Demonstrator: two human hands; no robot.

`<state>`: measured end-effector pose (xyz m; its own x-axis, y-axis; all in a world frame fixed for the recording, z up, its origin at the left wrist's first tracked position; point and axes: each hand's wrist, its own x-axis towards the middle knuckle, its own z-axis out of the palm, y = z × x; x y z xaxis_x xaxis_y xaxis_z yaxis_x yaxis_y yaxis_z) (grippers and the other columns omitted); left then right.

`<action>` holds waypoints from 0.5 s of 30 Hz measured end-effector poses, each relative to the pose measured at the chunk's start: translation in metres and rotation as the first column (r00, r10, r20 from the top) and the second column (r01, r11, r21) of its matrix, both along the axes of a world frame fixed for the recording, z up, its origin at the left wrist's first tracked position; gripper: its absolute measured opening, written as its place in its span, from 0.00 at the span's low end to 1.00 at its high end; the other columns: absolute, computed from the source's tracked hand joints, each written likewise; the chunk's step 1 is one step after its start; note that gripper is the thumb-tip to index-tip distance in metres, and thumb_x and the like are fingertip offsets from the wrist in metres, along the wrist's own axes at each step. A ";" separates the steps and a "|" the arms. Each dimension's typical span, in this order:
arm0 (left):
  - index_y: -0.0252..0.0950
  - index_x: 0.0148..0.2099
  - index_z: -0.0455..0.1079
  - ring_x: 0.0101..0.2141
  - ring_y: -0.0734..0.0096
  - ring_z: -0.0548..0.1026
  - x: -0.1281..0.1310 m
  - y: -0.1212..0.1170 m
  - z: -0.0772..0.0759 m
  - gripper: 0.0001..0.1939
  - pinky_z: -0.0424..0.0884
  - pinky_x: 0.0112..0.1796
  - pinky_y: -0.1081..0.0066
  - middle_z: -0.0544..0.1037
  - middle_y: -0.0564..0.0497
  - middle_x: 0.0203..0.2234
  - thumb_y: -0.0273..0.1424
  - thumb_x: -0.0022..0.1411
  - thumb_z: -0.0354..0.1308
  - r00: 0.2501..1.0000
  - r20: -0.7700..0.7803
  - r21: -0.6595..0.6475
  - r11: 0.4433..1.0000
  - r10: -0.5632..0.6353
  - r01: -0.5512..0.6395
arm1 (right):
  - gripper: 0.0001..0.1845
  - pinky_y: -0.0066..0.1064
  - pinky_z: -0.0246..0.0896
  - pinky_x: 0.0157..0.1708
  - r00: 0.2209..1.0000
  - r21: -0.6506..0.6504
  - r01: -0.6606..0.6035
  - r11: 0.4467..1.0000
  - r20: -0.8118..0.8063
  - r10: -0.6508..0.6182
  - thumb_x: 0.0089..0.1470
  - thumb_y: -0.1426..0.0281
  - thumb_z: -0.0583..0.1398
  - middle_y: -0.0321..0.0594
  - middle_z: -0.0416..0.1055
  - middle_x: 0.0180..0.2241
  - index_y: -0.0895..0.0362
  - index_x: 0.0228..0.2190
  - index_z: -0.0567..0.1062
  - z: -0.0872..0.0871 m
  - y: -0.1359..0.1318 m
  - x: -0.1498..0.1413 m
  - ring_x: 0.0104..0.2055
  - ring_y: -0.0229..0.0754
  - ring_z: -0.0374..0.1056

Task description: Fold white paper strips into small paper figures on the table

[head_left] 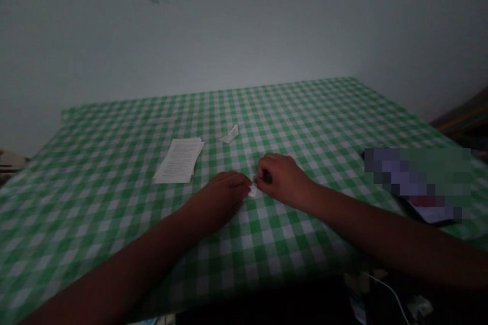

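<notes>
**A:** Head camera, looking down, and both forearms reach in from the bottom corners toward the middle of the frame.

**B:** Left hand (223,198) first?

**A:** It's low over the cloth, back of the hand up, angled toward the other hand with the fingers together and stretched out. The tips touch a small white paper piece (252,190), but I can't tell whether they're gripping it.

**B:** And the right hand (282,180)?

**A:** Knuckles up, fingers curled tight around a small dark object (268,177), too dim to identify. The paper piece sits right between the two hands, just below centre.

**B:** What's around them?

**A:** A green-and-white gingham tablecloth (114,172) lies under it all. Left of the hands is a stack of printed sheets (178,161), and above them, well clear, a folded paper scrap (229,134).

**B:** Over on the right?

**A:** A pixelated patch (417,183) hides whatever lies there. At lower right, a white cable (389,292) curves below the table edge, and a plain pale wall (244,25) fills the top of the frame.
</notes>
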<state>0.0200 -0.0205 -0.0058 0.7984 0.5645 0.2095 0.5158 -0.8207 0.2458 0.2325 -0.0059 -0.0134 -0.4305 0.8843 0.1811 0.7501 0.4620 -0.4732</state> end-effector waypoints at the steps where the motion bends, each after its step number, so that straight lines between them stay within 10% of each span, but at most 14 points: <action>1: 0.33 0.45 0.73 0.46 0.62 0.75 -0.001 0.001 -0.002 0.11 0.71 0.50 0.60 0.79 0.45 0.46 0.20 0.65 0.52 1.000 0.010 0.006 1.000 -0.002 0.002 | 0.03 0.34 0.51 0.39 1.000 0.000 -0.023 1.000 -0.003 0.023 0.53 0.71 0.62 0.36 0.70 0.32 0.56 0.29 0.72 0.000 0.000 0.000 0.38 0.42 0.65; 15: 0.36 0.45 0.74 0.47 0.60 0.73 -0.005 0.005 -0.003 0.07 0.68 0.51 0.55 0.77 0.46 0.45 0.29 0.67 0.56 0.993 0.053 -0.066 0.993 0.103 -0.099 | 0.02 0.34 0.53 0.40 0.971 -0.014 -0.238 0.971 -0.005 0.238 0.54 0.71 0.62 0.35 0.72 0.31 0.56 0.29 0.75 0.002 -0.005 0.002 0.37 0.40 0.67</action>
